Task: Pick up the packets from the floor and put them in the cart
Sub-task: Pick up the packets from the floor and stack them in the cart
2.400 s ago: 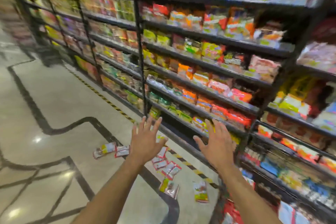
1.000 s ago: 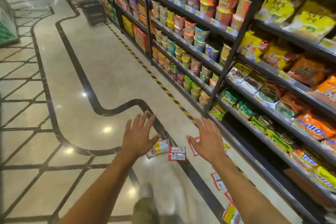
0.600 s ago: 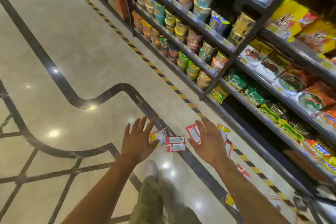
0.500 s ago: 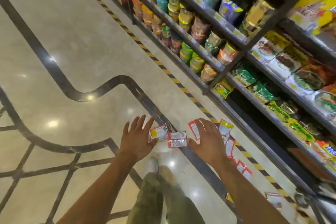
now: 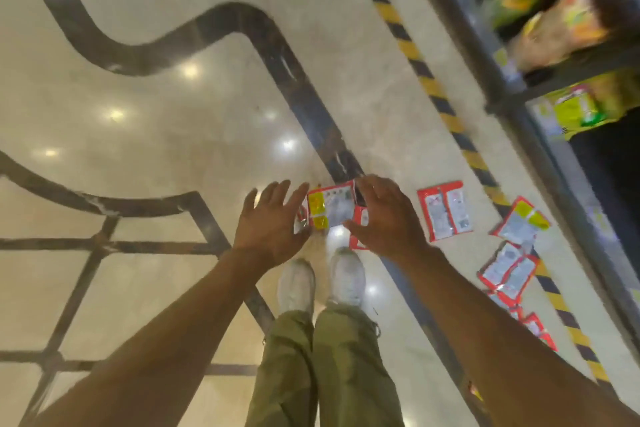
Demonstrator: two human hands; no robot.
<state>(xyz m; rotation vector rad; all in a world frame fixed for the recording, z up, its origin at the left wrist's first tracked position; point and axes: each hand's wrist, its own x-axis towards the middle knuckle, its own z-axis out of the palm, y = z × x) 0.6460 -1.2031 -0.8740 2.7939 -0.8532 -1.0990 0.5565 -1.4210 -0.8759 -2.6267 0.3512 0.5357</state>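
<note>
The left hand [image 5: 273, 222] and the right hand [image 5: 384, 218] were held with fingers spread and nothing gripped. A red packet [image 5: 332, 206] was seen between them on the floor, well apart from the shelf rack [image 5: 512, 107]. Other packets [image 5: 445, 210] were scattered nearer that rack.

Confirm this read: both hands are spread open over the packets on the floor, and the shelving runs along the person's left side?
Not quite. The shelving runs along the person's right side, not the left; the head view shows it. The rest holds: the left hand and the right hand are spread open over the packets on the floor.
</note>
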